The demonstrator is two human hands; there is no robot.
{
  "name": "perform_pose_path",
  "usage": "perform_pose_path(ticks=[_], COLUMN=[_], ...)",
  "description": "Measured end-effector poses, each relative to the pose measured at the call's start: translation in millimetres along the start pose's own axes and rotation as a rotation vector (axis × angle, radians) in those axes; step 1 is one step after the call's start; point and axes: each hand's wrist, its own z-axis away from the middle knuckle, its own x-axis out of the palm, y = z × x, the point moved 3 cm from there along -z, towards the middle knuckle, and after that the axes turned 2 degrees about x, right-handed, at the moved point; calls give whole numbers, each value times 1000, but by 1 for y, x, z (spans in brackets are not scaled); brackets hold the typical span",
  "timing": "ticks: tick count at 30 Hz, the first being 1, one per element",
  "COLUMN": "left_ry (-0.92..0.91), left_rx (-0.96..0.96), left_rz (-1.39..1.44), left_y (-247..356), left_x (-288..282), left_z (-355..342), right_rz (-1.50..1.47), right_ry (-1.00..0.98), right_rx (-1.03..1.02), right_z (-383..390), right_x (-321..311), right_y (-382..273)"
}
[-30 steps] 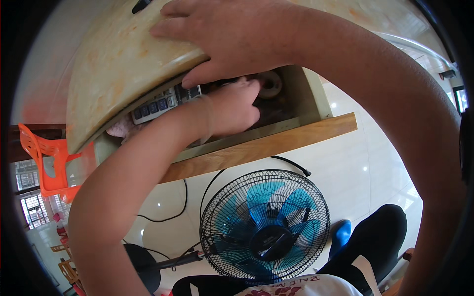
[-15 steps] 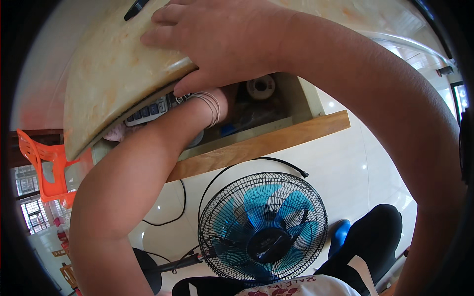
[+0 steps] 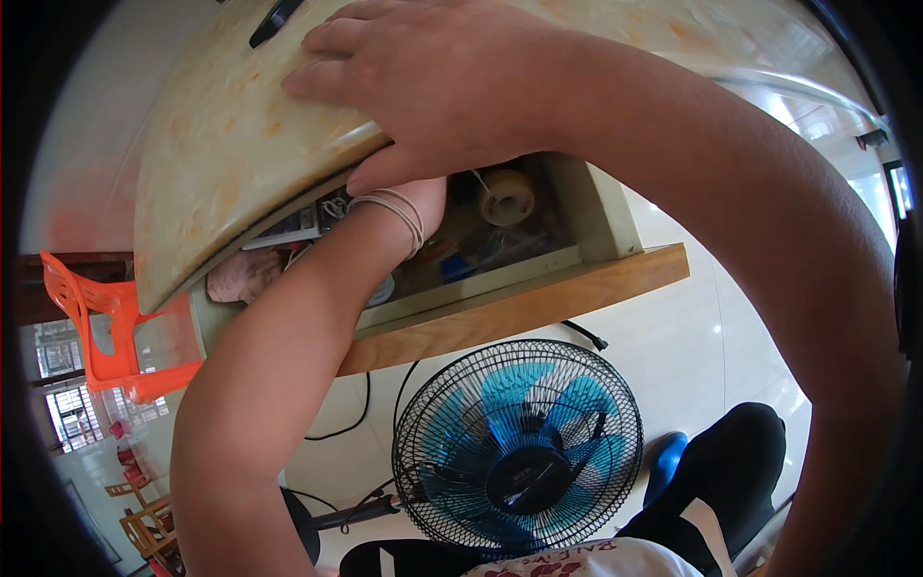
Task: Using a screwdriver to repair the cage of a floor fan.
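Note:
My left hand (image 3: 430, 200) reaches into an open drawer (image 3: 538, 306) with a wooden front. Its fingers are hidden under the tabletop edge and my right hand, so what they touch does not show. Pale bands (image 3: 396, 213) circle that wrist. On the cream marbled tabletop (image 3: 221, 183) my right hand (image 3: 423, 82) rests flat, fingers stretched out, thumb over the edge. In the drawer, a roll of tape (image 3: 507, 199) sits right of my left wrist, near a small blue object (image 3: 456, 267). A partly covered grey device (image 3: 288, 229) and a pinkish crumpled item (image 3: 245, 276) lie to its left.
A black standing fan (image 3: 519, 447) with blue blades is close below the drawer, cables (image 3: 361, 413) on the floor beside it. An orange plastic chair (image 3: 115, 332) stands at the left. A black object (image 3: 276, 21) lies on the tabletop.
The drawer has come out farther toward me, showing more of the tape roll and the pinkish item. My left forearm has shifted slightly right; my right hand stays on the tabletop.

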Motion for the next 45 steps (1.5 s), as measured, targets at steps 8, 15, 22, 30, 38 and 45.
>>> perform_pose_path(ticks=[8, 15, 22, 30, 38, 45], left_ry=[14, 4, -38, -36, -28, -19], left_rx=[78, 82, -48, -85, -130, -150], left_rz=[-325, -355, -51, -25, 1, 36], left_y=[-31, -106, -125, -132, -141, -136], left_x=[-27, -17, -22, -20, -20, -18], left_z=[0, -33, -28, -19, -11, -8], right_rz=[-58, -98, -116, -130, -35, -24], right_ry=[15, -77, -51, -20, -45, -45], right_rx=[-126, -98, -125, -91, -49, -89], right_z=[9, 20, 16, 22, 24, 18], right_x=[-18, -33, -28, -27, -33, -26], right_y=[2, -3, 1, -3, -10, -5])
